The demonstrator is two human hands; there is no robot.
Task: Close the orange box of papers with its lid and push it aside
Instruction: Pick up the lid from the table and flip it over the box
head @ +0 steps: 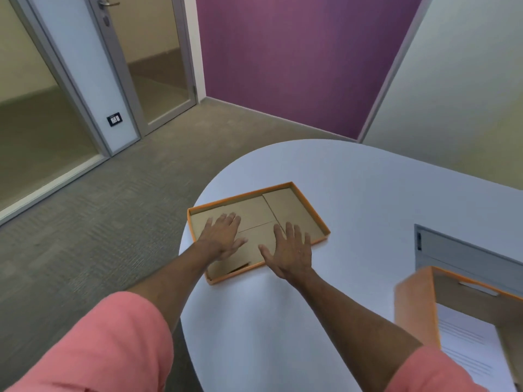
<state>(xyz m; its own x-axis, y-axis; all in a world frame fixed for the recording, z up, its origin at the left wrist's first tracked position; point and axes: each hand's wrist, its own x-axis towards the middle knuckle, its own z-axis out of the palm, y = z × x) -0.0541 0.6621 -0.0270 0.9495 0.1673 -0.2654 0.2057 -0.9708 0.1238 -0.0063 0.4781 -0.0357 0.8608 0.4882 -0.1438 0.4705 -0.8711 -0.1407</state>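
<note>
The orange lid (294, 205) lies upside down on the white table (368, 199), its brown cardboard inside facing up. My left hand (223, 236) rests flat inside the lid near its left end, fingers spread. My right hand (291, 250) hovers flat over the lid's near edge, fingers apart, holding nothing. The orange box (416, 306) stands open at the right edge of the view, with white printed papers (469, 343) inside it.
A grey tray-like panel (464, 250) lies on the table behind the box. The table's rounded end drops off to grey carpet (99, 222) on the left. A glass door and a purple wall stand beyond.
</note>
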